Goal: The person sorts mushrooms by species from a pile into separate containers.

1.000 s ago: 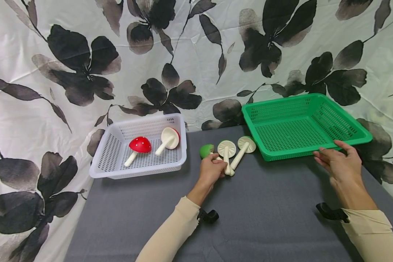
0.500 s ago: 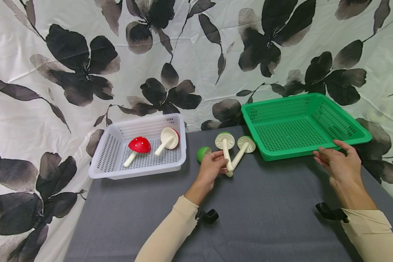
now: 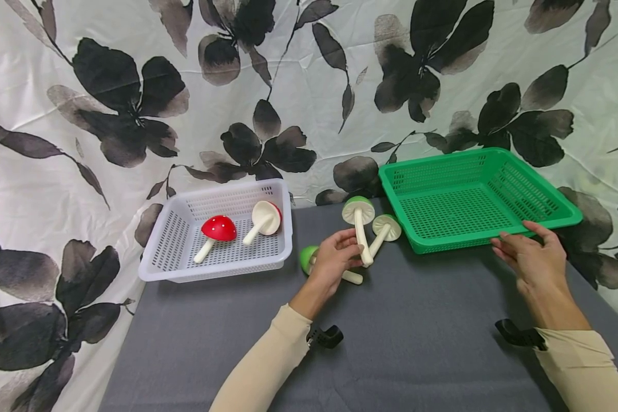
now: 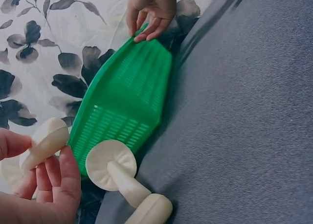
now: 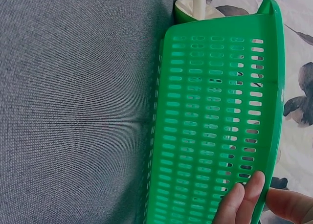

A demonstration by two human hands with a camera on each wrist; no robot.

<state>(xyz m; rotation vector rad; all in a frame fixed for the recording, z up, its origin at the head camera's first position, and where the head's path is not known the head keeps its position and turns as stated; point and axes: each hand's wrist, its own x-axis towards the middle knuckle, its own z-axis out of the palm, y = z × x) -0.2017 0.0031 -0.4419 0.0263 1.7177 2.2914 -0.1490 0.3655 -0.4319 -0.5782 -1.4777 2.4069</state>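
My left hand pinches the pale stem of a green-capped toy mushroom, raised above the table with its cap pointing away. In the left wrist view, thumb and fingertips close on that stem. A second green toy mushroom lies beside the green basket. Partly behind the left hand lies a third green mushroom, its stem end showing below the fingers. My right hand grips the basket's near rim; in the right wrist view the fingers press the outer wall, with the thumb over the rim.
A white basket on the left holds two red toy mushrooms, one spotted cap up and one showing its underside. Grey cloth covers the table. A floral curtain hangs close behind both baskets.
The left hand has lifted one green mushroom off the table, tilting its cap up and away. The leftmost green mushroom has shifted slightly left. The right hand stays on the basket rim.
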